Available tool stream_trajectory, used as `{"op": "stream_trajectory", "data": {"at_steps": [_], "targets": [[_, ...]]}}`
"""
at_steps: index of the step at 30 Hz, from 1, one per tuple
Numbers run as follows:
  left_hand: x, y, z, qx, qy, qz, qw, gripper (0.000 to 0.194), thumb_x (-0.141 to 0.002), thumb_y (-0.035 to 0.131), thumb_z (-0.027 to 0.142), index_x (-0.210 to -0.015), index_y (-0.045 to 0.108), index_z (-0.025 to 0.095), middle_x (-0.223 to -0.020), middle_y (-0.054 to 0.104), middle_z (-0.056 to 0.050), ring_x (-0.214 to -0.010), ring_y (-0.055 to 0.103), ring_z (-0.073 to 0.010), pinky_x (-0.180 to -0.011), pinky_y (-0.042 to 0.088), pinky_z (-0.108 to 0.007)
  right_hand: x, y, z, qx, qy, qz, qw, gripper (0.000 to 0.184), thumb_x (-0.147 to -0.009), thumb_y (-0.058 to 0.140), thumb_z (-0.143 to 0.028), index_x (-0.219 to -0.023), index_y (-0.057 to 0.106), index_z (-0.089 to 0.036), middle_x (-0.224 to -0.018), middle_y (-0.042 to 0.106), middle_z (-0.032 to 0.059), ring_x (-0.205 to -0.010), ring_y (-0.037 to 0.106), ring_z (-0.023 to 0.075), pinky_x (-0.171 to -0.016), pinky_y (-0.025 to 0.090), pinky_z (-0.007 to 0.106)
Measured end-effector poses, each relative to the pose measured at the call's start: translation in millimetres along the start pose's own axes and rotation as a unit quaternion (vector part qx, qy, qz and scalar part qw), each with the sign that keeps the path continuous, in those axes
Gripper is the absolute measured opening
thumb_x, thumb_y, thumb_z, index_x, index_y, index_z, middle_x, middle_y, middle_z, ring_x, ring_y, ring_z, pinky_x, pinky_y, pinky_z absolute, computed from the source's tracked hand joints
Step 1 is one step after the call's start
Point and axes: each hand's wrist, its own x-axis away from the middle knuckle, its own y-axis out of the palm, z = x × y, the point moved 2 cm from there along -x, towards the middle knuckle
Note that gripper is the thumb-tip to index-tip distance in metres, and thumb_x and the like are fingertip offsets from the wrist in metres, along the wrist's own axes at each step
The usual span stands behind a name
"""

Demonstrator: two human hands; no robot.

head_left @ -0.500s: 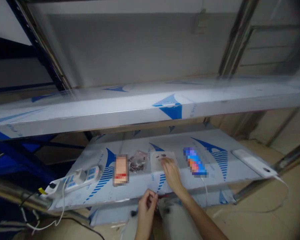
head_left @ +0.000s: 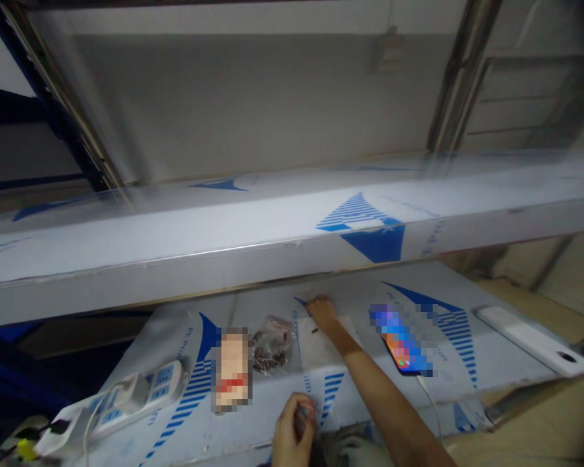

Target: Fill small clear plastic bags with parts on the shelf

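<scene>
Head view: both hands sat over a lower steel shelf (head_left: 272,415) covered in blue-printed film.
Right hand (head_left: 322,313): open, at the far edge of a white sheet (head_left: 324,344).
Left hand (head_left: 292,428): curled around a small dark object (head_left: 302,418), blurred.
Beside: plastic bag (head_left: 272,347) of dark pieces left of the sheet; phone (head_left: 401,340) right.

Object (head_left: 304,415) in left hand (head_left: 292,429) mostly hidden

Power strip (head_left: 126,395) far left on lower shelf (head_left: 506,370), then packet (head_left: 231,370), plastic bag (head_left: 272,345), phone (head_left: 401,340), power bank (head_left: 530,340) far right
</scene>
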Motion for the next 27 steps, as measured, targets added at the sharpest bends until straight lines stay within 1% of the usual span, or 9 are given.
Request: {"op": "stream_trajectory", "data": {"at_steps": [3, 6, 8, 10, 13, 17, 21, 24, 27], "targets": [[0, -11.5, 6, -0.013, -0.018, 0.013, 1.0, 0.035, -0.074, 0.044, 0.049, -0.072, 0.055, 0.016, -0.068, 0.058, -0.004, -0.062, 0.05, -0.0144, -0.058, 0.039, -0.023, 18, -17, -7, -0.085, 0.019, 0.084, 0.993, 0.02, -0.079, 0.047, -0.021, -0.08, 0.067, -0.02, -0.083, 0.067, 0.0092, -0.081, 0.06, 0.0197, -0.075, 0.043, 0.03], [-3, -21.9, 14, -0.014, -0.04, 0.028, 0.999, 0.037, -0.075, 0.042, 0.05, -0.073, 0.055, 0.016, -0.07, 0.058, -0.004, -0.064, 0.051, -0.015, -0.058, 0.04, -0.022, 64, -32, -26, -0.224, 0.017, 0.179, 0.958, 0.024, -0.082, 0.042, -0.027, -0.09, 0.065, -0.023, -0.096, 0.065, 0.0044, -0.091, 0.058, 0.0179, -0.082, 0.043, 0.031], [-8, -22.9, 20, -0.015, -0.033, 0.04, 0.999, 0.037, -0.076, 0.041, 0.05, -0.073, 0.055, 0.015, -0.069, 0.058, -0.003, -0.064, 0.051, -0.0147, -0.057, 0.04, -0.022, 106, -32, -41, -0.301, 0.031, 0.193, 0.933, 0.024, -0.081, 0.044, -0.028, -0.089, 0.066, -0.024, -0.094, 0.066, 0.0036, -0.089, 0.059, 0.0175, -0.081, 0.044, 0.031], [-12, -18.4, 26, -0.014, -0.008, 0.047, 0.999, 0.036, -0.078, 0.04, 0.048, -0.072, 0.055, 0.015, -0.069, 0.058, -0.003, -0.065, 0.052, -0.0146, -0.059, 0.041, -0.022, 146, -28, -55, -0.353, 0.043, 0.174, 0.918, 0.021, -0.079, 0.047, -0.028, -0.086, 0.067, -0.025, -0.089, 0.067, 0.0028, -0.083, 0.061, 0.017, -0.076, 0.048, 0.029], [-12, -5.0, 34, -0.026, 0.032, 0.027, 0.999, 0.034, -0.08, 0.038, 0.043, -0.072, 0.056, 0.015, -0.071, 0.058, -0.004, -0.068, 0.053, -0.0151, -0.064, 0.042, -0.023, 184, -21, -65, -0.412, 0.06, 0.164, 0.895, 0.021, -0.078, 0.048, -0.025, -0.085, 0.067, -0.024, -0.087, 0.068, 0.0033, -0.08, 0.063, 0.0172, -0.074, 0.05, 0.028], [-3, 9.6, 39, -0.06, 0.056, 0.005, 0.997, 0.031, -0.081, 0.038, 0.04, -0.078, 0.058, 0.016, -0.079, 0.06, -0.006, -0.073, 0.055, -0.0159, -0.068, 0.042, -0.025, 195, -18, -59, -0.444, 0.088, 0.174, 0.874, 0.023, -0.079, 0.045, -0.024, -0.087, 0.067, -0.022, -0.089, 0.067, 0.0053, -0.083, 0.062, 0.0183, -0.076, 0.05, 0.031], [0, 11.5, 35, -0.105, 0.064, 0.003, 0.992, 0.033, -0.082, 0.034, 0.038, -0.08, 0.058, 0.016, -0.081, 0.061, -0.007, -0.074, 0.056, -0.0165, -0.068, 0.042, -0.025, 193, -13, -53, -0.446, 0.067, 0.164, 0.877, 0.025, -0.08, 0.044, -0.023, -0.091, 0.066, -0.021, -0.093, 0.066, 0.0063, -0.086, 0.061, 0.0186, -0.08, 0.049, 0.033], [-3, 7.4, 27, -0.167, 0.074, 0.0, 0.983, 0.03, -0.082, 0.035, 0.034, -0.076, 0.058, 0.017, -0.074, 0.062, -0.005, -0.066, 0.056, -0.0154, -0.06, 0.041, -0.023, 193, -9, -52, -0.438, 0.046, 0.159, 0.884, 0.025, -0.079, 0.044, -0.022, -0.092, 0.065, -0.021, -0.093, 0.066, 0.0061, -0.086, 0.061, 0.0189, -0.08, 0.049, 0.033], [-4, 1.2, 20, -0.275, 0.078, 0.035, 0.958, 0.025, -0.08, 0.039, 0.031, -0.065, 0.055, 0.018, -0.06, 0.058, -0.002, -0.055, 0.052, -0.0138, -0.055, 0.036, -0.022, 191, -9, -47, -0.428, 0.065, 0.172, 0.885, 0.024, -0.077, 0.045, -0.021, -0.089, 0.065, -0.02, -0.091, 0.066, 0.0071, -0.085, 0.061, 0.0199, -0.08, 0.048, 0.034]]}}
